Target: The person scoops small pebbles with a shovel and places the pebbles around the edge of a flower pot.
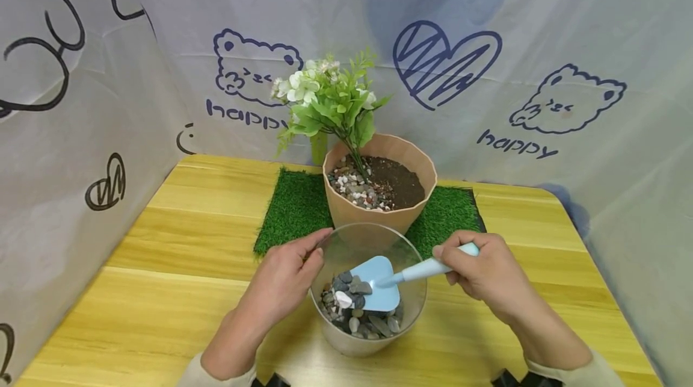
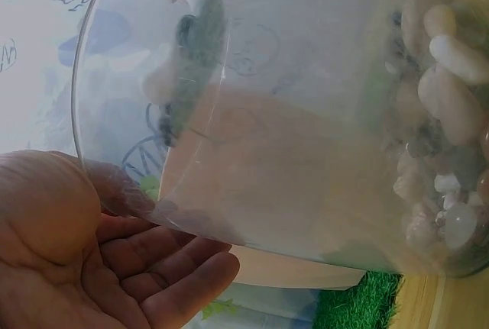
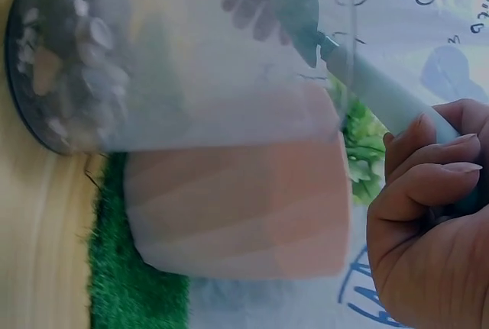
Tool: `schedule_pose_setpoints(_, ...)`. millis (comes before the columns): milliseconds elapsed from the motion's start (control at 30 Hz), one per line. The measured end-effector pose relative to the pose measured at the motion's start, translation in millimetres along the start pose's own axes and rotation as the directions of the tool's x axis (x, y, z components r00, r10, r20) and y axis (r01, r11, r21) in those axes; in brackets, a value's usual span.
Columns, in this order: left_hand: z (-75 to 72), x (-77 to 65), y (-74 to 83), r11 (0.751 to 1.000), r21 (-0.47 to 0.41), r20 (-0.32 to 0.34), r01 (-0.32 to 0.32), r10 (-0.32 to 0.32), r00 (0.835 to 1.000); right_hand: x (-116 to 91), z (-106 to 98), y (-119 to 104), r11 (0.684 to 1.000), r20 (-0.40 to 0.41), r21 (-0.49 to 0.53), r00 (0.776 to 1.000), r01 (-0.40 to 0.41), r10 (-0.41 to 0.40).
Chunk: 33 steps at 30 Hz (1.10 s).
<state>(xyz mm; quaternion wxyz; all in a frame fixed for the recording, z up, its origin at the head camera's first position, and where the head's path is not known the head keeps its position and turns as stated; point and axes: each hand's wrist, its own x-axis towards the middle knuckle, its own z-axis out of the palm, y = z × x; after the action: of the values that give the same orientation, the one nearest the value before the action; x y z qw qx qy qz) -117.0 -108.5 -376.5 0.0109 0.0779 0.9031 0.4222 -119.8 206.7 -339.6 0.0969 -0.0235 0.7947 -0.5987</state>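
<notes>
My right hand [image 1: 482, 269] grips the handle of a light blue hand trowel [image 1: 381, 269], its fingers curled round it in the right wrist view. The trowel's blade lies within the mouth of a clear container [image 1: 368, 348], above the stones inside, with several grey stones and a white one on its left part. Grey and pale pebbles [image 1: 373, 324] cover the container's bottom. At the container's left rim, my left hand [image 1: 284, 278] holds it with the thumb over the edge and the fingers [image 2: 187, 287] along the outer wall.
Just behind the container stands a peach flowerpot [image 1: 373, 218] holding dark soil [image 1: 400, 182], small mixed pebbles [image 1: 352, 188] and a plant with white flowers [image 1: 330, 98]. It sits on a green turf mat [image 1: 295, 212] on the wooden table [image 1: 184, 266]. Drawn-on white sheets [image 1: 335, 8] enclose the table.
</notes>
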Motion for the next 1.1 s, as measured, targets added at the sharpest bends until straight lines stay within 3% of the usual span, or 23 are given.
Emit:
schedule_pose_setpoints(200, -3.0, -0.9, 2.5, 1.0, -0.013, 0.016, 0.017, -0.017, 1.0, -2, -19, -11, 0.998, -0.073, 0.051, 0.997, 0.027, -0.023)
schedule_pose_setpoints(333, -3.9, -1.4, 3.6, 1.0, -0.017, 0.012, 0.018, -0.018, 1.0, 0, -32, -20, 0.986, -0.122, 0.137, 0.989, 0.097, -0.081)
schedule_pose_setpoints(467, -2.7, -1.0, 4.1, 1.0, -0.015, 0.002, 0.015, -0.015, 1.0, 11, -43, -30, 0.964, -0.171, 0.21, 0.977, 0.164, -0.129)
schedule_pose_setpoints(600, -0.7, -0.5, 4.0, 1.0, -0.005, -0.01, 0.012, -0.013, 1.0, 32, -56, -39, 0.959, -0.231, 0.239, 0.968, 0.151, -0.095)
schedule_pose_setpoints(700, 0.6, -0.8, 3.6, 1.0, 0.0, -0.016, 0.015, -0.015, 1.0, 51, -60, -45, 0.976, -0.29, 0.186, 0.956, 0.114, -0.056)
schedule_pose_setpoints(833, 1.9, -1.6, 3.0, 1.0, -0.006, -0.02, 0.011, -0.012, 1.0, 78, -57, -49, 0.998, -0.376, 0.021, 0.926, 0.051, -0.04)
schedule_pose_setpoints(933, 2.4, -2.0, 2.8, 1.0, -0.015, -0.023, 0.008, -0.008, 1.0, 93, -51, -50, 0.997, -0.409, -0.08, 0.912, 0.008, -0.04)
schedule_pose_setpoints(1100, 2.3, -1.9, 3.2, 1.0, -0.022, -0.025, 0.009, -0.009, 1.0, 110, -39, -53, 0.987, -0.424, -0.158, 0.904, -0.012, -0.057)
